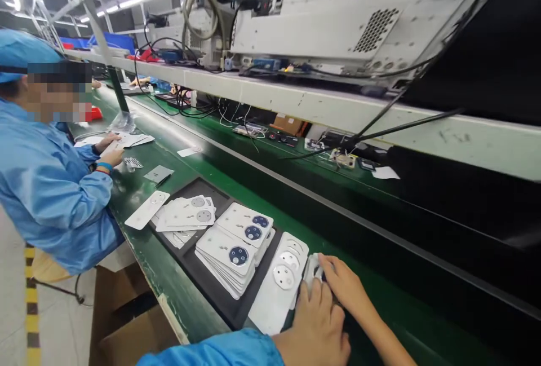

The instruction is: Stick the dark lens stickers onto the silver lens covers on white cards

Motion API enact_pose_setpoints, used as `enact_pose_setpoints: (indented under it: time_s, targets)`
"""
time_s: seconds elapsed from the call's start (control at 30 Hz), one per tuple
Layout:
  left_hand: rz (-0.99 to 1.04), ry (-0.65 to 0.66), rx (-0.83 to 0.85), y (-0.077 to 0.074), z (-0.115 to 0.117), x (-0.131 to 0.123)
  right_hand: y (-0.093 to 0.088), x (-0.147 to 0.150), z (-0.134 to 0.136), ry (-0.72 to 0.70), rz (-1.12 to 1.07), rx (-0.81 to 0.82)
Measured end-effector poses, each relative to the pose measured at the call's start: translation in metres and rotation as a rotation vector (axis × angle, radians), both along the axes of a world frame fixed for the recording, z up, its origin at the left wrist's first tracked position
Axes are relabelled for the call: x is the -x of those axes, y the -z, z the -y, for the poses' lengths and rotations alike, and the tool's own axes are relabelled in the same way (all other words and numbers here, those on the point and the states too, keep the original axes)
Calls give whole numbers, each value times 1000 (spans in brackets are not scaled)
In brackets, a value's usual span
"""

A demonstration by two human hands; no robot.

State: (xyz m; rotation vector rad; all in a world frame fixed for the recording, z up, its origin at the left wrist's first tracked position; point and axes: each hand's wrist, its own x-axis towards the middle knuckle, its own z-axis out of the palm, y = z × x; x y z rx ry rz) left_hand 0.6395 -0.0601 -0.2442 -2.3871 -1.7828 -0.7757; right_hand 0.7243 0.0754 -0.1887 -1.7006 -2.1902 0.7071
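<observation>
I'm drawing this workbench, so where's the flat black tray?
In the head view, the flat black tray lies below and left of centre on the green tabletop, under white cards with dark blue discs, left of the white rectangular panels beside the left hand.

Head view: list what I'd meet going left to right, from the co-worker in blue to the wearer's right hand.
Co-worker → single white panel → panels with grey discs → stacked panels with dark blue discs → panels with white discs → left hand → right hand.
</observation>
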Motion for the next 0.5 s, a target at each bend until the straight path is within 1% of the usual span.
enact_pose_setpoints:
  time_s: [0.07, 0.2, 0.23, 0.3, 0.4, 0.43, 0.5]
  targets:
    - [30, -14, -6, 0, 1, 0, -3, -7, 0, 38, -21, 45]
    - [105, -56, -28, 1, 2, -1, -16, -22, -4, 108, -85, 142]
    - [126, -62, -38, 2, 1, -1, -19, -26, -3, 108, -111, 171]
    - [169, -66, -60, 3, -1, -2, -24, -35, 1, 64, -178, 242]
    - [229, -18, -101, 2, -5, -3, -32, -47, 14, -18, -310, 318]
    - [247, 10, -115, 0, -6, -3, -36, -51, 20, -21, -354, 323]
    - [282, 59, -142, -4, -8, -1, -44, -58, 33, 23, -426, 294]
